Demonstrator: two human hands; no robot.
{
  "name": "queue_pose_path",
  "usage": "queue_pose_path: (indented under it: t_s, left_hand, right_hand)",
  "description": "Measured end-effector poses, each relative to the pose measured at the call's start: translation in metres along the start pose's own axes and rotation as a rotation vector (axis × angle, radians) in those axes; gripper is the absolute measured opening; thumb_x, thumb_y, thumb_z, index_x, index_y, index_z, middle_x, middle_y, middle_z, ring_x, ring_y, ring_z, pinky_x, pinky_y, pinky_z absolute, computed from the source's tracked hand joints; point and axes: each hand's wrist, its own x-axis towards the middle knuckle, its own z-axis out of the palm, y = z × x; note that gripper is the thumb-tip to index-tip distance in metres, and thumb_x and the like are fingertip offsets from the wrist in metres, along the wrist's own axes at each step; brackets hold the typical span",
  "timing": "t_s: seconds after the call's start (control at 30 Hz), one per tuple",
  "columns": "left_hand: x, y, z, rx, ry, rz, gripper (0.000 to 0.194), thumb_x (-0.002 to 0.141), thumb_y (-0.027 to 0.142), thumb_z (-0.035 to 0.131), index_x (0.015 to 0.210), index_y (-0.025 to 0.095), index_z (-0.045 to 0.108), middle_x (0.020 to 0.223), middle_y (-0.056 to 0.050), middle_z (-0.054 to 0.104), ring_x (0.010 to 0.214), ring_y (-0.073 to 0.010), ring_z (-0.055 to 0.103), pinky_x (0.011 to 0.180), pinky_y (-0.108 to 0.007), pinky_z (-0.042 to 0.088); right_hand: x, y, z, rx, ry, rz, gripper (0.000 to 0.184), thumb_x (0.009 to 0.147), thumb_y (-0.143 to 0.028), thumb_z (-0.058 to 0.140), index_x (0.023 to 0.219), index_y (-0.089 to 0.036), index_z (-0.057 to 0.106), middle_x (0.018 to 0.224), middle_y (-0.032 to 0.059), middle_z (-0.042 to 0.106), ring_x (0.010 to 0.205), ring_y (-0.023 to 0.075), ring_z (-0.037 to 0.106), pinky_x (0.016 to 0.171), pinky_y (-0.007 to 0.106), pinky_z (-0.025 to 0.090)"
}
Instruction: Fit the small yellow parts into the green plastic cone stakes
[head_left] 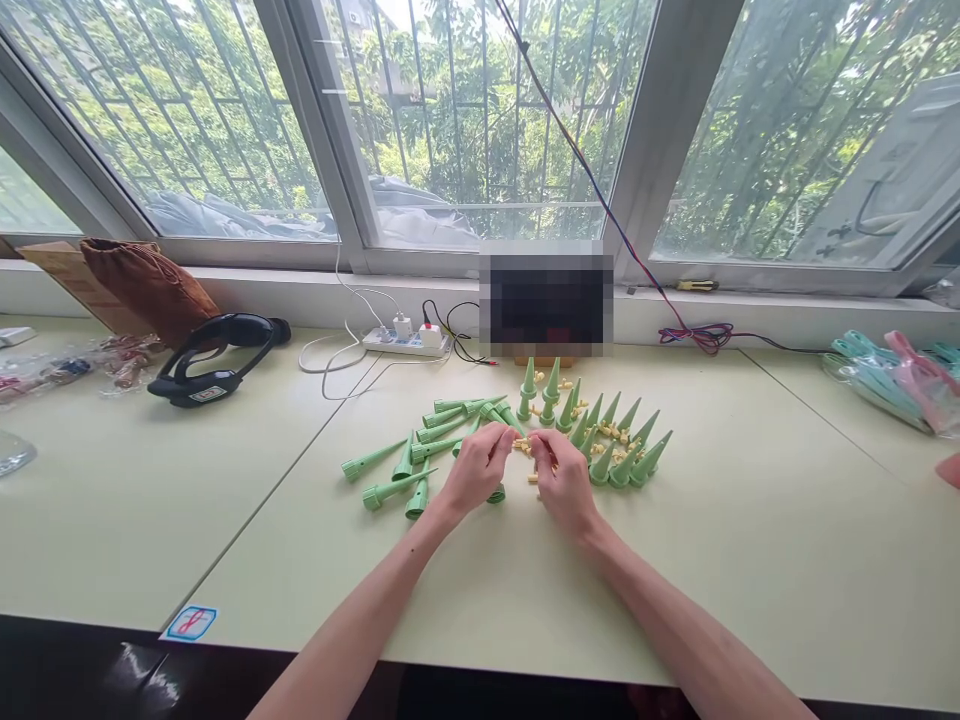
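Note:
My left hand (478, 464) and my right hand (562, 478) meet over the middle of the table, both closed in a pinch. Between their fingertips shows a small yellow plastic piece (521, 443); my fingers cover its ends. Several green plastic watering spikes (396, 488) lie loosely on their sides to the left of my left hand. Beyond and right of my right hand, more green watering spikes (651, 458) stand point up in rows. Small yellow pieces (621, 434) lie among these upright spikes, and a few are partly hidden beside my right hand.
A screen (547, 300), blurred out, stands at the back by the window. Left of it sit a power strip (409, 342) with cables, a black headset (217, 360) and a brown pouch (150, 290). Bundled wires (697, 335) and bagged pink and green items (900, 375) are at right.

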Motion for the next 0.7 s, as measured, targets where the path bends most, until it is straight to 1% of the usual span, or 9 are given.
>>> queue_pose_path:
  t_s: [0.13,0.37,0.53,0.7]
  left_hand:
    - [-0.0016,0.001,0.0011,-0.02,-0.024,0.014,0.037,0.1,0.034,0.034,0.076,0.017,0.056,0.073,-0.002,0.057,0.065,-0.0135,0.046,0.063,-0.028,0.036]
    - [-0.0029,0.0001,0.0044,-0.019,-0.022,0.017,0.03,0.098,0.033,0.041,0.074,0.018,0.052,0.069,0.0,0.052,0.062,-0.0127,0.043,0.059,-0.027,0.034]
    - [-0.0034,-0.0007,0.0052,-0.013,-0.024,0.01,0.029,0.098,0.032,0.041,0.074,0.018,0.05,0.071,-0.001,0.055,0.063,-0.0131,0.044,0.06,-0.027,0.035]
    - [-0.0027,-0.0007,0.0049,0.015,-0.011,0.002,0.034,0.098,0.035,0.038,0.069,0.019,0.046,0.067,0.0,0.05,0.061,-0.0127,0.04,0.059,-0.027,0.033]
  right_hand:
    - [-0.0006,0.0013,0.0,-0.003,-0.006,0.017,0.029,0.101,-0.035,0.038,0.09,-0.018,0.06,0.077,0.0023,0.058,0.066,0.0147,0.052,0.061,0.028,0.044]
    - [-0.0012,0.0022,0.0011,0.028,-0.022,0.043,0.032,0.1,-0.038,0.038,0.088,-0.018,0.06,0.078,0.003,0.059,0.066,0.0148,0.052,0.059,0.028,0.047]
    - [-0.0012,0.001,0.0017,0.056,-0.019,0.031,0.027,0.099,-0.038,0.043,0.093,-0.018,0.06,0.082,0.0034,0.063,0.068,0.015,0.055,0.06,0.029,0.048]
    - [-0.0017,0.001,0.0023,0.047,-0.01,0.021,0.025,0.098,-0.038,0.045,0.093,-0.018,0.06,0.08,0.0033,0.064,0.066,0.0149,0.055,0.057,0.028,0.047]
